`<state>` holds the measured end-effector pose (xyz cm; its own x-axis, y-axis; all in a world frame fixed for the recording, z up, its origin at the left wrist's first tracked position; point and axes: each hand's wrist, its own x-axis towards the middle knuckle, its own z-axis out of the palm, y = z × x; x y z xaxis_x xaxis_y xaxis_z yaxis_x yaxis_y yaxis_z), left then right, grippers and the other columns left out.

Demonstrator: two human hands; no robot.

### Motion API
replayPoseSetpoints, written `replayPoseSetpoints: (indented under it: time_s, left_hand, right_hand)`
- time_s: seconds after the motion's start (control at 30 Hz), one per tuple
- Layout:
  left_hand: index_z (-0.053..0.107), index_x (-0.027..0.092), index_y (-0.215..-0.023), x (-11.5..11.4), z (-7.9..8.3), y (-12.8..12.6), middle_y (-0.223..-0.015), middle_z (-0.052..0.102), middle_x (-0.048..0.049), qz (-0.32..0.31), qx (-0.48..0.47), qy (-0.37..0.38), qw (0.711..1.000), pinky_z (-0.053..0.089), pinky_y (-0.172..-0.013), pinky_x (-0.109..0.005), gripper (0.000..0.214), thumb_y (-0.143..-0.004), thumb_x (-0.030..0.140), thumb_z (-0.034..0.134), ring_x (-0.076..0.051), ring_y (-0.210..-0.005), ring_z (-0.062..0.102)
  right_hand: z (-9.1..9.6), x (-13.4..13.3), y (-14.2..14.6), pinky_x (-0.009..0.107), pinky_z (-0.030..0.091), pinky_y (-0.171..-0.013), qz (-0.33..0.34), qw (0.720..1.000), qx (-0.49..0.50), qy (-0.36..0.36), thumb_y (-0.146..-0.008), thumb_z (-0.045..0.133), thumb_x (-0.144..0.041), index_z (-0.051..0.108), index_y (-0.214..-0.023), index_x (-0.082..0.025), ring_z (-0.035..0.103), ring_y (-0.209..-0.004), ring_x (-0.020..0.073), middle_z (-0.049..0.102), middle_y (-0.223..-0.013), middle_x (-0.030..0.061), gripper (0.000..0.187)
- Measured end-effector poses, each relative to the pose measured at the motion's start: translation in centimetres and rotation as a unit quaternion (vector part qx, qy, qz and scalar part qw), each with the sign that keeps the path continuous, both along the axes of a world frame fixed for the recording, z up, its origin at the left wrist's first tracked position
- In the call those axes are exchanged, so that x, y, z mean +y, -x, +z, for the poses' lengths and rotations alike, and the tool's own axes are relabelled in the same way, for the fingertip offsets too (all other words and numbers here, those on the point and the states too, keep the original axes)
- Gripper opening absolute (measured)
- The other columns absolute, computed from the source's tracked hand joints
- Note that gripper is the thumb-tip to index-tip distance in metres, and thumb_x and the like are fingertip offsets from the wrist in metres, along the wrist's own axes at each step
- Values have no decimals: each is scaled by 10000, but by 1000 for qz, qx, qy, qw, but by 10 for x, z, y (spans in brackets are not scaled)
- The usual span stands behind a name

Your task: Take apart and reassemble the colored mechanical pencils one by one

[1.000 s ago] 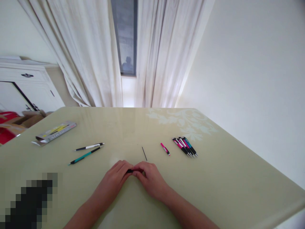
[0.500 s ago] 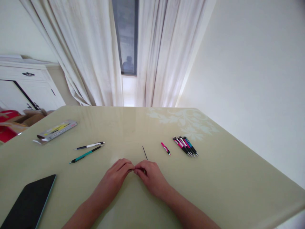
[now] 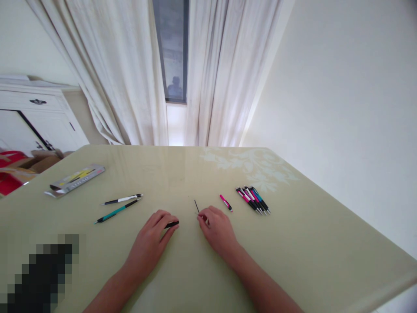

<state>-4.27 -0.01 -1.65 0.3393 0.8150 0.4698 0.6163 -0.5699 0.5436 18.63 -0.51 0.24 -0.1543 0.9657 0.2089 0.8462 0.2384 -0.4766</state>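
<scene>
A black pen part (image 3: 172,224), pinched in my left hand (image 3: 151,237), has its long axis sideways, toward my right hand (image 3: 217,229). A thin black rod (image 3: 196,205) slants away and leftward from the curled right hand; I cannot tell whether it is gripped. Both hands angle inward.

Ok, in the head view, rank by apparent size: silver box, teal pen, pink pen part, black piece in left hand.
Silver box
Teal pen
Unsure: pink pen part or black piece; left hand partly covers the latter.
</scene>
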Motion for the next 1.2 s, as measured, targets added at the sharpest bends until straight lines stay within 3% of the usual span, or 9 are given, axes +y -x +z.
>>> replayPoseSetpoints:
  time_s: [0.17, 0.6, 0.7, 0.83, 0.93, 1.07, 1.2]
  left_hand:
    - [683, 251, -1016, 1, -1, -3, -991, 671, -39, -6, 7, 26, 1000, 530, -871, -351, 176, -1006, 383, 568, -226, -961, 645]
    - [685, 245, -1026, -2, 5, -5, -965, 708, -39, -7, -31, 43, 999, 543, -804, -335, 214, -1005, 414, 557, -203, -845, 665]
    - [677, 246, -1034, -5, 10, -6, -946, 734, -30, 13, -79, 96, 992, 569, -795, -330, 227, -980, 445, 583, -200, -827, 701]
    - [641, 232, -1050, -6, 15, -8, -949, 772, -41, 0, -195, 233, 953, 605, -811, -342, 282, -967, 492, 574, -223, -897, 756]
    - [629, 220, -1029, -5, 16, -9, -963, 776, -55, -29, -256, 276, 926, 618, -830, -368, 320, -950, 526, 577, -229, -877, 769]
    - [647, 215, -1088, -2, 15, -9, -1073, 776, -83, -31, -264, 297, 917, 611, -873, -395, 361, -919, 533, 618, -246, -929, 773]
    - [651, 209, -1214, 2, 10, -5, -1083, 768, -94, 11, -224, 266, 937, 610, -797, -365, 438, -913, 526, 624, -230, -879, 758]
  right_hand:
    - [-7, 19, -10, 317, 471, -826, -76, 994, -83, -10, -967, 603, -224, 716, -924, -196, 658, -891, 211, 722, -935, 65, 124]
    - [-7, 20, -10, 318, 464, -818, -90, 993, -76, -11, -943, 645, -257, 694, -930, -185, 640, -878, 214, 699, -916, 66, 88]
    - [1, 12, -7, 293, 467, -819, -38, 999, 3, -31, -950, 646, -239, 695, -948, -188, 638, -866, 192, 692, -898, 50, 71]
    - [14, -5, 3, 250, 482, -803, 126, 982, 142, -3, -979, 645, -321, 716, -1044, -207, 658, -851, 151, 714, -945, 28, 149]
    - [17, -12, 11, 242, 478, -783, 162, 973, 161, 20, -996, 609, -290, 731, -984, -209, 660, -857, 151, 726, -916, 22, 147]
    - [14, -8, 7, 247, 466, -760, 127, 981, 147, 8, -955, 630, -236, 714, -936, -200, 647, -801, 150, 717, -866, 12, 93]
    - [9, 4, -13, 281, 441, -754, -30, 997, 55, -43, -933, 638, -239, 672, -878, -193, 628, -773, 172, 704, -840, 25, 80]
